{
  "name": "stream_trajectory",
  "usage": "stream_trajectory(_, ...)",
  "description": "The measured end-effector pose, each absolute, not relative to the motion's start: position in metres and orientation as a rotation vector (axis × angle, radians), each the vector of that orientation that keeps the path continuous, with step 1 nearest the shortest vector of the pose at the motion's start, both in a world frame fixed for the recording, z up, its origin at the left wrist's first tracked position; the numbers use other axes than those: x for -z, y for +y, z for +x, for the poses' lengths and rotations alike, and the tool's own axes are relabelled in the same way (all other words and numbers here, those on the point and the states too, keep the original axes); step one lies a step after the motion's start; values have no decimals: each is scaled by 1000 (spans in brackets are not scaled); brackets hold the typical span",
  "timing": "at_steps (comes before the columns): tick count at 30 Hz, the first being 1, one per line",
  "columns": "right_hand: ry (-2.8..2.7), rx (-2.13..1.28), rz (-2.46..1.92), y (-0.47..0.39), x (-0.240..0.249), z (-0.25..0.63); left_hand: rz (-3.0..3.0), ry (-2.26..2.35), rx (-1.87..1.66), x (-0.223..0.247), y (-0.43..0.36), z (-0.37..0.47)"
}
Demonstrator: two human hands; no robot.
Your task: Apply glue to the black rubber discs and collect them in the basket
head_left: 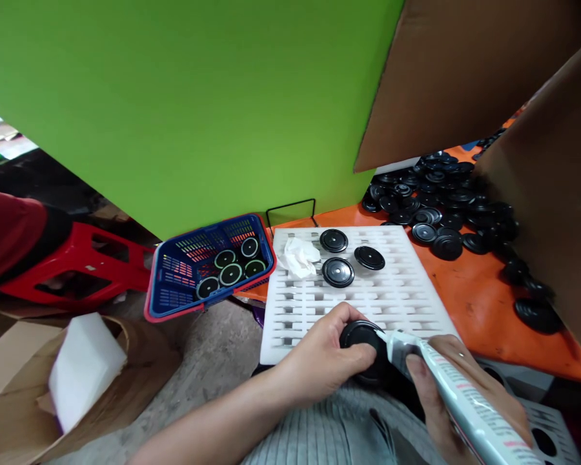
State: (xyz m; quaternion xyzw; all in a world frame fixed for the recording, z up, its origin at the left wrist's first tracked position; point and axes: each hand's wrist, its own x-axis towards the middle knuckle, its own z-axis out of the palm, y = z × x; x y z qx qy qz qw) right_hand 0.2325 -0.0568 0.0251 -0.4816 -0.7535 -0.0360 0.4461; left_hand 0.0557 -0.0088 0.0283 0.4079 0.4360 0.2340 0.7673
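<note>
My left hand (pixel 326 355) is closed on a round black disc (pixel 361 336), thumb on its face, at the near edge of a white slotted foam tray (pixel 290 310). In my right hand (pixel 459 387) is a white tube (pixel 469 400) with printed text, its pointed nozzle touching or very near the disc's rim. Three more black discs lie on the tray, one at its far side (pixel 334 241), one below that (pixel 337 272) and one to the right (pixel 369 258). A crumpled white tissue (pixel 300 257) rests at the tray's far left.
Left of the tray, a blue basket with a red rim (pixel 210 307) holds several discs. Many black discs (pixel 448 200) are piled on the orange surface (pixel 458 284) at right, beside cardboard (pixel 547 181). A green panel (pixel 198 116) stands behind; a red stool (pixel 87 265) and open carton (pixel 140 361) are left.
</note>
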Motion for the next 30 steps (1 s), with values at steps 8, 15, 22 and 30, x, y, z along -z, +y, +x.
stream_trajectory(8,-1820,69,-1272,-64,-23,230,900,925,-495,-30,-9,55)
stream_trajectory(15,-1788,56,-1295,-66,-20,232,894,952,-456,-34,-8,58)
stream_trajectory(22,-1818,93,-1204,-62,-20,231,822,963,-478,-27,-9,61)
stream_trajectory(30,-1810,155,-1235,-62,-22,231,879,980,-525,-29,-8,60)
